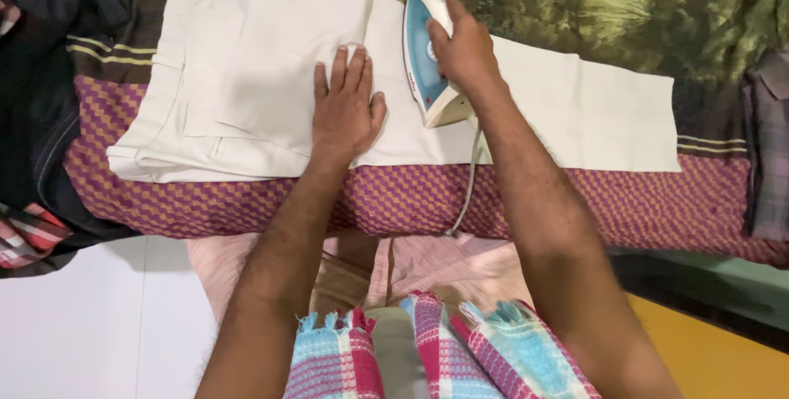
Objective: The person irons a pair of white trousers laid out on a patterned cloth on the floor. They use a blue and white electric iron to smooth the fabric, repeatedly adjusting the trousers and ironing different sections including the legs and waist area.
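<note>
Head view, the only one on record: your right hand [462, 46] is clenched around the handle of the blue and white iron [425, 66], which sits soleplate down on the cream trousers [575, 115]. Your left hand [345, 111] lies flat on the same cloth, fingers released and spread, pressing but grasping nothing.

Trousers lie folded with the long axis running left to right across the purple and orange checked cloth [575, 202], waistband end to your left, leg end to your right. The iron stands just beside your left hand, on its right side, apart from it by a narrow strip of fabric; its own long axis runs away from you, nose toward the far edge. The longer unpressed-looking stretch of leg lies to the right of the iron, so your right hand is the nearer one to it.

The cord [470, 177] hangs from the iron's heel down over the near edge, between your forearms. A green patterned spread [625, 4] lies beyond the trousers.
</note>
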